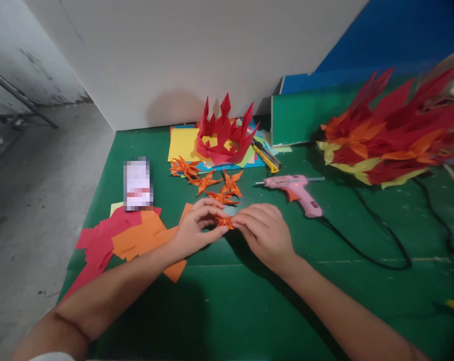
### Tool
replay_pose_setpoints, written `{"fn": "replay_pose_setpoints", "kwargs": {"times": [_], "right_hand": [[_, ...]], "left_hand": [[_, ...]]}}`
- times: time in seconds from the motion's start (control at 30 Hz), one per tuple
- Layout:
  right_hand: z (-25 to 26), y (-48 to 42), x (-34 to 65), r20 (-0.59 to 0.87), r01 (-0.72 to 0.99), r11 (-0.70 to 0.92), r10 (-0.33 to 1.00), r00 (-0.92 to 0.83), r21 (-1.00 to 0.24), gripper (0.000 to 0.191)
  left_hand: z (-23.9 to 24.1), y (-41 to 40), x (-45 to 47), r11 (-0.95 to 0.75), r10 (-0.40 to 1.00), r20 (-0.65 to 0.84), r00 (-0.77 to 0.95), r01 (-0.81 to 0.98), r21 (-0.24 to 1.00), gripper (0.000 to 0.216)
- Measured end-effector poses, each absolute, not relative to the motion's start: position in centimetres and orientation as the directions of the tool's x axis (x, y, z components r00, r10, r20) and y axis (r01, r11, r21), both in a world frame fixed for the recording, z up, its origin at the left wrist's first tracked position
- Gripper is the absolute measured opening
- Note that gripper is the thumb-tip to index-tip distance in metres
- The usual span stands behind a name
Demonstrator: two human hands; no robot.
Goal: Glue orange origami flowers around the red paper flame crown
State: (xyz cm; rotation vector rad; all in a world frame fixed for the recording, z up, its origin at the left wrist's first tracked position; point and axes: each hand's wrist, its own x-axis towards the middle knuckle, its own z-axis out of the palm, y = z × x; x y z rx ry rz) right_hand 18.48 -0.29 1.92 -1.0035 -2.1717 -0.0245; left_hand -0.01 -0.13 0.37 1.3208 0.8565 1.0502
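Orange folded paper piece [225,222] sits pinched between both hands, just left of the pink glue gun [294,189] and nearer the person, low over the green tabletop [227,311]. The left hand [194,228] grips its left side, fingers [211,208] curled over the top. The right hand [266,233] closes on its right side with thumb and fingertips. Several orange paper flowers [211,183] lie left of the gun, just beyond the hands. Farther left, red and orange paper squares [129,235] spread beneath the left forearm. Behind and left of the gun stands a red paper crown [224,135] on coloured sheets [181,143], a yellow utility knife [266,156] between crown and gun. Right of the gun lies a large red, orange and yellow paper spray [392,130], and a black cord [365,240] trails rightward.
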Motion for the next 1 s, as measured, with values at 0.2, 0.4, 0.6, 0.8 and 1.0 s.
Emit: {"fn": "replay_pose_setpoints", "kwargs": {"times": [0.2, 0.4, 0.6, 0.8, 1.0], "right_hand": [[2.16, -0.2, 18.86, 0.611, 0.674, 0.675, 0.679, -0.407, -0.302, 0.01], [2.25, -0.12, 19.12, 0.632, 0.636, 0.727, 0.625, -0.459, -0.258, 0.011], [2.1, 0.07, 19.36, 0.621, 0.627, 0.726, 0.637, -0.456, -0.285, 0.005], [2.35, 0.04, 19.09, 0.655, 0.634, 0.746, 0.586, -0.477, -0.205, 0.011], [2.47, -0.15, 19.02, 0.622, 0.656, 0.712, 0.638, -0.454, -0.252, 0.006]], "left_hand": [[0.21, -0.07, 0.04, 0.002, 0.944, 0.053, 0.325, -0.166, 0.986, 0.018], [0.19, -0.12, 0.1, 0.027, 0.94, 0.047, 0.337, -0.21, 0.977, 0.017], [0.51, 0.05, 0.04, 0.002, 0.957, 0.054, 0.286, -0.193, 0.981, 0.018], [0.43, -0.13, 0.07, 0.016, 0.947, 0.042, 0.319, -0.178, 0.984, 0.022], [0.41, -0.15, -0.04, -0.03, 0.953, 0.075, 0.292, -0.157, 0.987, 0.021]]}}
